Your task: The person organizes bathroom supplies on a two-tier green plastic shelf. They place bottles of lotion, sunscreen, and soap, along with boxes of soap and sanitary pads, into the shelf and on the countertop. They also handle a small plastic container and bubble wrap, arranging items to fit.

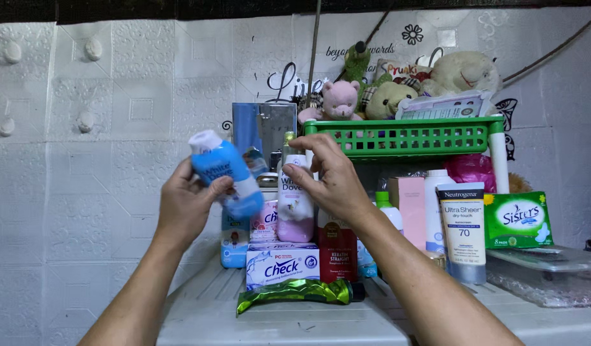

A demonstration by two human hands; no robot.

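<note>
Head view: left hand [183, 205] is gripping blue bottle [226, 173] aloft; right hand [331, 179], grip half-open, is touching pink bottle [294, 205] standing mid-bench [276, 320].

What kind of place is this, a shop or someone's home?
Most likely a home, a personal toiletry corner. The left hand holds a blue bottle among crowded lotion bottles, a small mirror leans on the wall, and soft toys fill a green basket.
</note>
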